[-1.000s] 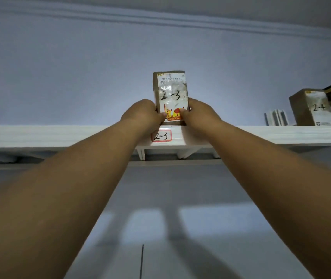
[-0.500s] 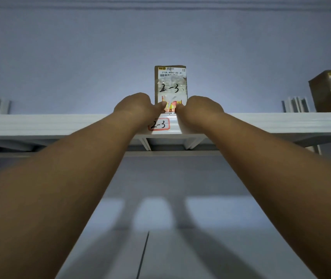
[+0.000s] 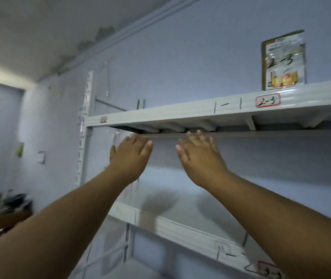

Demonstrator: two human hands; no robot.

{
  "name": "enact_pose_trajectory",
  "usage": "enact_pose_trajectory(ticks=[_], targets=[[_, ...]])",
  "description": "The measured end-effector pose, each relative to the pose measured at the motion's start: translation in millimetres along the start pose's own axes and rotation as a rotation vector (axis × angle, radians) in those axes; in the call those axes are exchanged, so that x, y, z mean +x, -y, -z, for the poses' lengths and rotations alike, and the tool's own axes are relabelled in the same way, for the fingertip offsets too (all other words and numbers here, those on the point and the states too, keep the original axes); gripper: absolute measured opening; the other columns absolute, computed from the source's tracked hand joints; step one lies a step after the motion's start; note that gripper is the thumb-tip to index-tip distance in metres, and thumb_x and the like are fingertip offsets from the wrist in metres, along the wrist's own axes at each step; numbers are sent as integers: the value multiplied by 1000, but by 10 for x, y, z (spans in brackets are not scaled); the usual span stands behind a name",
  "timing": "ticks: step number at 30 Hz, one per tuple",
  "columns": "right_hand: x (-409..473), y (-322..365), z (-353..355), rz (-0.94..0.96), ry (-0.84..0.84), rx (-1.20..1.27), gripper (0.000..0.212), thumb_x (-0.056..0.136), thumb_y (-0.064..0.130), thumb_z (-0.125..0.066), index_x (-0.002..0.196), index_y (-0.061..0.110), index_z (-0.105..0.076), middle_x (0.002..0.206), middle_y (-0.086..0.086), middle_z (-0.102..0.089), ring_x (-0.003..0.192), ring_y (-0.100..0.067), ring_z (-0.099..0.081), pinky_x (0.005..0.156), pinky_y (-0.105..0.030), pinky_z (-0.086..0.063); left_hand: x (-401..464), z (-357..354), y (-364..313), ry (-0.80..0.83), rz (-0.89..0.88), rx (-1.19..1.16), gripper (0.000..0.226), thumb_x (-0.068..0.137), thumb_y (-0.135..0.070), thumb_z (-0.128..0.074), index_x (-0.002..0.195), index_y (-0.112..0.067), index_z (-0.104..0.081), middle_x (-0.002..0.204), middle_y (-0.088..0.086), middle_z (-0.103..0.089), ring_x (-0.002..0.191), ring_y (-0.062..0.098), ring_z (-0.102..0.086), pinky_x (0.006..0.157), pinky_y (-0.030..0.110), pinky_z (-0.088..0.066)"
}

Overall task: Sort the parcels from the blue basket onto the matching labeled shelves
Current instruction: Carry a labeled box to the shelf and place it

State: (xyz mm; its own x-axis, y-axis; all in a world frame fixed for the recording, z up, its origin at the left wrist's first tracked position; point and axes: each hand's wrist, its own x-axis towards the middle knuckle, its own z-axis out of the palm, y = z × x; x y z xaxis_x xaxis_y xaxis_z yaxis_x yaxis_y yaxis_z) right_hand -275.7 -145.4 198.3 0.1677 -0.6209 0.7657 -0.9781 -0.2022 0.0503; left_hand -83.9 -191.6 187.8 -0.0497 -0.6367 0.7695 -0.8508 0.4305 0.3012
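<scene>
Now both arms raised: left hand [image 3: 129, 158], right hand [image 3: 200, 158] (fingers spread).

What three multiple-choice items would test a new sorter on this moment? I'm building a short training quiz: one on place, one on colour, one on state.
1. Where does the parcel marked 2-3 stand?
A. on the top shelf, right above the 2-3 tag
B. on the lower shelf
C. in the left hand

2. What colour borders the 2-3 tag?
A. green
B. red
C. black

3. How are the hands?
A. both grip the parcel
B. one pinches the tag
C. both open, holding nothing

Answers: 1 A, the parcel rests upright on the top shelf over its tag. 2 B, the tag's outline is red. 3 C, the left hand and right hand show spread fingers below the shelf.
</scene>
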Motion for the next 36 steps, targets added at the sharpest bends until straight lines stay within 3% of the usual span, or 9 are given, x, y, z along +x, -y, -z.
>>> enact_pose_trajectory(ticks=[4, 9, 12, 15, 20, 26, 29, 33, 36], targets=[[-43, 679, -605, 49, 194, 162, 56, 103, 49, -15, 150, 26, -33, 163, 1, -16, 151, -21, -4, 121, -44, -4, -453, 408, 971, 137, 209, 238, 49, 101, -43, -18, 144, -34, -39, 159, 3, -26, 147, 24, -19, 116, 58, -16], [-44, 1617, -1248, 164, 348, 244, 56, 103, 48, -13, 152, 26, -29, 164, -1, -13, 151, -24, -4, 121, -46, -4, -1120, 1008, 1821, 229, 447, 405, 47, 104, -36, -21, 149, -34, -32, 161, 1, -21, 149, 24, -11, 117, 60, -12], [-9, 2188, -1587, 212, 425, 294, 58, 103, 49, -13, 153, 24, -28, 163, -2, -15, 151, -24, -4, 121, -47, -5, -1428, 1337, 2332, 216, 528, 454, 45, 105, -35, -30, 150, -34, -28, 159, 1, -25, 148, 29, -13, 115, 63, -17], [40, 2817, -1967, 285, 463, 347, 58, 103, 51, -14, 152, 25, -28, 162, -3, -21, 151, -24, -11, 120, -46, -9, -1647, 1609, 2934, 200, 563, 465, 59, 100, -28, -45, 153, -24, -19, 155, 4, -32, 146, 33, -20, 114, 53, -29], [140, 3763, -2479, 449, 515, 368, 50, 106, 39, -18, 152, 23, -27, 158, -4, -30, 145, -24, -28, 115, -45, -24, -1830, 1936, 3834, 138, 759, 334, 61, 96, -59, -32, 138, -18, -51, 141, 10, -52, 130, 32, -47, 108, 51, -38], [298, 4490, -3143, 449, 528, 394, 55, 103, 48, -20, 152, 24, -29, 155, -6, -37, 140, -26, -36, 115, -43, -25, -1859, 1914, 4676, 185, 828, 361, 52, 101, -52, -29, 129, -18, -57, 123, 10, -60, 113, 26, -55, 100, 45, -45], [314, 4675, -3419, 482, 569, 396, 51, 105, 35, -30, 154, 23, -23, 160, -3, -27, 144, -26, -29, 116, -43, -25, -1905, 1761, 5008, 200, 882, 304, 54, 101, -52, -29, 137, -18, -51, 128, 12, -58, 118, 29, -53, 100, 41, -44], [322, 4873, -3934, 451, 611, 500, 52, 105, 45, -20, 143, 17, -42, 150, -8, -43, 134, -31, -42, 111, -44, -32, -2039, 1501, 5472, 201, 920, 266, 55, 99, -56, -31, 137, -24, -52, 138, 8, -55, 125, 30, -50, 103, 45, -41], [305, 5018, -4449, 440, 682, 533, 55, 104, 49, -19, 141, 18, -44, 147, -12, -46, 131, -33, -44, 110, -47, -34, -2224, 1238, 5800, 224, 968, 270, 53, 100, -54, -30, 139, -24, -51, 139, 10, -53, 126, 31, -49, 97, 40, -38]])
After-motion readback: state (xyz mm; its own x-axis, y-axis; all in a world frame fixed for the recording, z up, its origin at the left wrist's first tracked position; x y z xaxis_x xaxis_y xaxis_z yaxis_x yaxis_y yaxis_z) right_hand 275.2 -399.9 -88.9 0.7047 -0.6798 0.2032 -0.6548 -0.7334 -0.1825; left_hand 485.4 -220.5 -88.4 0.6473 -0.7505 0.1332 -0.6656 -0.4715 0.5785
